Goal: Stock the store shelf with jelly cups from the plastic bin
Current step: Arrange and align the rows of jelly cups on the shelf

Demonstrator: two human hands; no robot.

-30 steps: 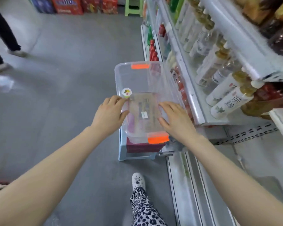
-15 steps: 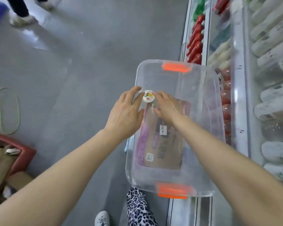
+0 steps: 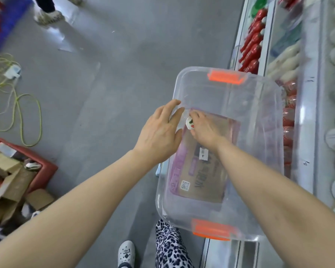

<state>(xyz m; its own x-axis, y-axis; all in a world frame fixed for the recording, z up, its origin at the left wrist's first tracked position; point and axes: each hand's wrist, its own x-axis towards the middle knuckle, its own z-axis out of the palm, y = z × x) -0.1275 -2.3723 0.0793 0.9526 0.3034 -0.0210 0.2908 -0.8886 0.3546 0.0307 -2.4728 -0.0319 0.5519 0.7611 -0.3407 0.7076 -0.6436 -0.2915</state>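
A clear plastic bin with orange latches stands in front of me, and a cardboard box shows through its floor. One small jelly cup with a white printed lid lies near the bin's left wall. My right hand reaches inside the bin and pinches the cup with its fingertips. My left hand rests with straight fingers against the outside of the bin's left rim. The store shelf runs along the right, holding red and white bottles.
A red crate with cardboard scraps sits on the grey floor at the left, with a yellow-green cable coiled behind it. Another person's shoe is at the top left. My own leg and white shoe are below the bin.
The view has swung down over the bin. My right hand moved from the bin's near edge to the jelly cup and closed its fingertips on it; my left hand shifted along the left rim.
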